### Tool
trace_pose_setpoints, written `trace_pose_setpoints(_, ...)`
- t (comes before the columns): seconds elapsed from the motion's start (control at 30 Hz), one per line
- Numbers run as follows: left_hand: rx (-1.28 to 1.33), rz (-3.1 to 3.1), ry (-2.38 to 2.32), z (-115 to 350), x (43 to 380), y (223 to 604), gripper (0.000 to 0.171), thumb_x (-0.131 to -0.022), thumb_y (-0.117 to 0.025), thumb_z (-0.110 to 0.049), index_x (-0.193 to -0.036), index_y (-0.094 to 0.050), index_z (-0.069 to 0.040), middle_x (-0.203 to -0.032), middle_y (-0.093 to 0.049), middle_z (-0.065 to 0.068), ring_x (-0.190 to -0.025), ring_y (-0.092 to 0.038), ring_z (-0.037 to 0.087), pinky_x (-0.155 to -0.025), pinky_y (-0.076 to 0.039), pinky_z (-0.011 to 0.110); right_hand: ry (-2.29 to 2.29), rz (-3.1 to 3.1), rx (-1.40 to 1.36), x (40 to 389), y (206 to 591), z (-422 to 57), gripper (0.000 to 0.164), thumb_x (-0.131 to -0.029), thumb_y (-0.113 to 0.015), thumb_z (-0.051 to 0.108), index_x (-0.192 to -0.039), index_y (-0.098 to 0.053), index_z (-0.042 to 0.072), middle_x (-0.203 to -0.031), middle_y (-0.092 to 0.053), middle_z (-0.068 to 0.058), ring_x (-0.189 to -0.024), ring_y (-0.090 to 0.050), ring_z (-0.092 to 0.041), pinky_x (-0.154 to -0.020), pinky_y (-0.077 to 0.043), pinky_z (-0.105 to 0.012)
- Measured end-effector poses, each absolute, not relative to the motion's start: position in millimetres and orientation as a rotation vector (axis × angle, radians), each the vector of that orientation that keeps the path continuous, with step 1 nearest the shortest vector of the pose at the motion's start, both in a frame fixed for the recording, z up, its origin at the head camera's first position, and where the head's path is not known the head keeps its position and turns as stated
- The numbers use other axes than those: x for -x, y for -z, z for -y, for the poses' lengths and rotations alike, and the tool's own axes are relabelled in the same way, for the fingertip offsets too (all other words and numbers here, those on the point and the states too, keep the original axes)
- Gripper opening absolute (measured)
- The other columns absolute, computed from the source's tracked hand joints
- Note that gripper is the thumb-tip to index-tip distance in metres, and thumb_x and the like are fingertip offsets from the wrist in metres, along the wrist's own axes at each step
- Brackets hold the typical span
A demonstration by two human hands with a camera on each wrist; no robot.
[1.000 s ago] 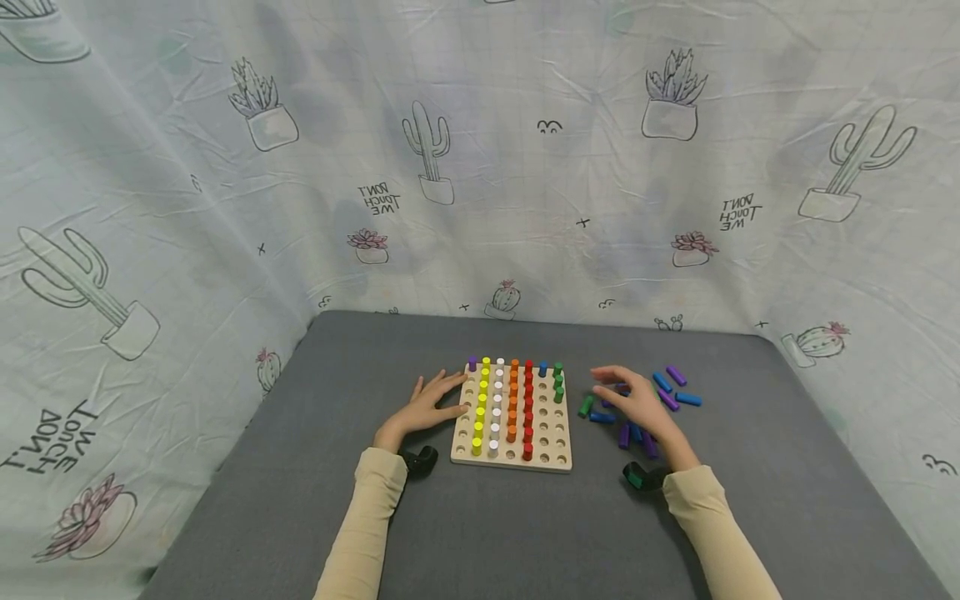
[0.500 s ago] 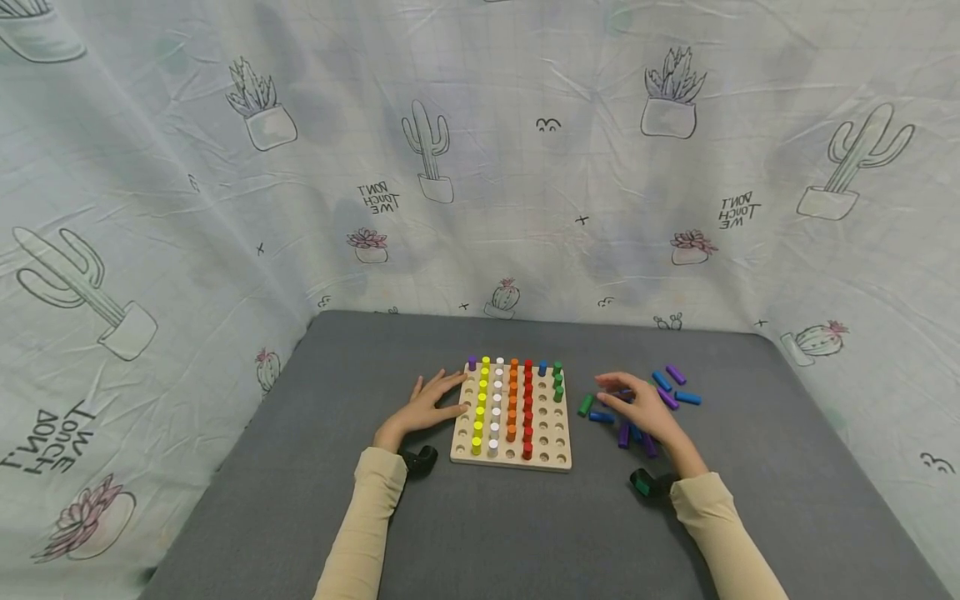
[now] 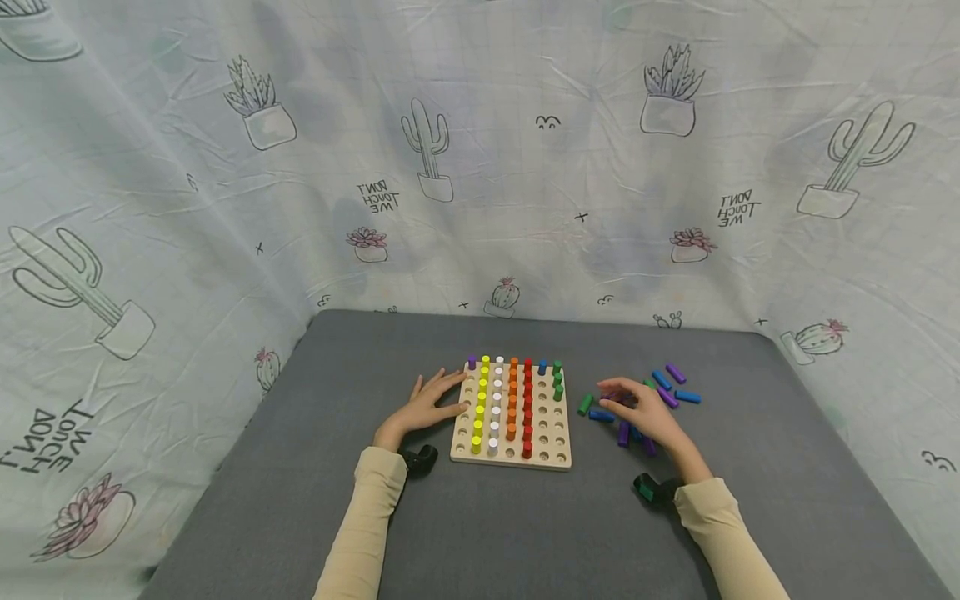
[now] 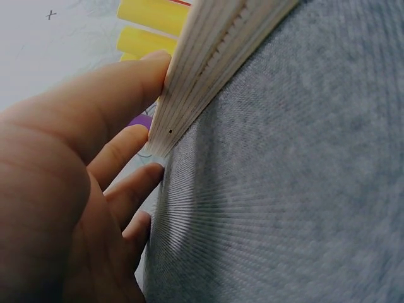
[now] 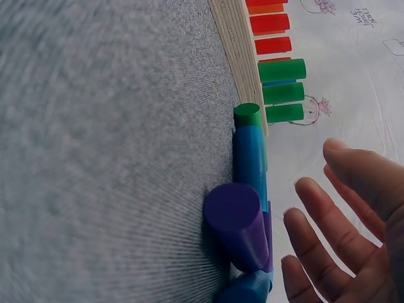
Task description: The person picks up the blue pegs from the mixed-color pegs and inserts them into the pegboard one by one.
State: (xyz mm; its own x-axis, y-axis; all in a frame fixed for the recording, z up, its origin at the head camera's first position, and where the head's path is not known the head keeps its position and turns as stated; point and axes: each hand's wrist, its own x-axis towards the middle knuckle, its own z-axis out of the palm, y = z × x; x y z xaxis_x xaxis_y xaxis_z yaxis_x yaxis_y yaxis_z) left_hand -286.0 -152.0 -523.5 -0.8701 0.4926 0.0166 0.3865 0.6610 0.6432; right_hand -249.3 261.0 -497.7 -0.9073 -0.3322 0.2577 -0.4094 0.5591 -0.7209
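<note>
A wooden pegboard (image 3: 553, 462) lies on the grey table, with yellow, white, orange and red pegs standing in columns. A purple peg (image 3: 472, 363), a blue peg (image 3: 542, 367) and three green pegs (image 5: 282, 93) also stand in it. My left hand (image 3: 422, 410) touches the board's left side; thumb and fingertips meet its edge (image 4: 196, 69) in the left wrist view. Over the loose pegs right of the board hovers my right hand (image 3: 643, 412), fingers spread and bent slightly, nothing between them. Below it lie a dark purple peg (image 5: 237, 218) and a blue peg (image 5: 250, 164).
Other loose pegs lie farther right, among them a blue peg (image 3: 687, 397) and a purple peg (image 3: 676, 373). A green peg (image 3: 585, 405) lies near the board's right side. Patterned cloth (image 3: 487, 167) hangs behind the table.
My right hand has shifted a little to the right and toward me over the loose pegs. The left hand and the board stay put.
</note>
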Motion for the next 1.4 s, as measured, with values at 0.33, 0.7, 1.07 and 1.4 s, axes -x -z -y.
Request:
trace_pose_setpoints(0.33,-0.72,-2.721,-0.984,151,286,524,0.065,-0.082,-0.052,-0.049,-0.138,-0.026,-0.028,-0.144,-0.023,-0.001,-0.135,-0.005,0.024,-0.103,0.012,0.051,-1.341,2.678,-0.73,241,492,-256,0.029,-0.083,-0.06,0.011,-0.111,-0.058,0.003,-0.093,-0.062,-0.009,-0.077,-0.057,-0.019,-0.064,-0.048,-0.027)
trace_pose_setpoints(0.7,-0.725,-2.714,-0.994,150,285,522,0.065,-0.083,-0.052,-0.048,-0.138,-0.026,-0.027,-0.144,-0.023,-0.001,-0.135,-0.004,0.024,-0.103,0.013,0.05,-1.33,2.677,-0.784,247,503,-260,0.03,-0.079,-0.065,0.015,-0.106,-0.06,0.003,-0.089,-0.062,-0.006,-0.076,-0.058,-0.008,-0.063,-0.049,-0.023)
trace_pose_setpoints(1.07,-0.71,-2.716,-0.974,150,285,521,0.065,-0.082,-0.052,-0.049,-0.138,-0.026,-0.028,-0.144,-0.022,-0.002,-0.135,-0.004,0.023,-0.104,0.012,0.05,-1.217,2.71,-0.759,245,509,-261,0.027,-0.078,-0.066,0.021,-0.101,-0.063,0.008,-0.09,-0.064,-0.003,-0.077,-0.057,-0.008,-0.065,-0.049,-0.025)
trace_pose_setpoints(1.4,-0.715,-2.717,-0.993,150,284,521,0.065,-0.083,-0.052,-0.048,-0.138,-0.026,-0.026,-0.144,-0.023,0.0,-0.135,-0.005,0.024,-0.104,0.012,0.05,-1.143,2.739,-0.76,243,510,-259,0.027,-0.078,-0.066,0.018,-0.102,-0.063,0.009,-0.094,-0.063,-0.002,-0.078,-0.058,-0.014,-0.067,-0.048,-0.028)
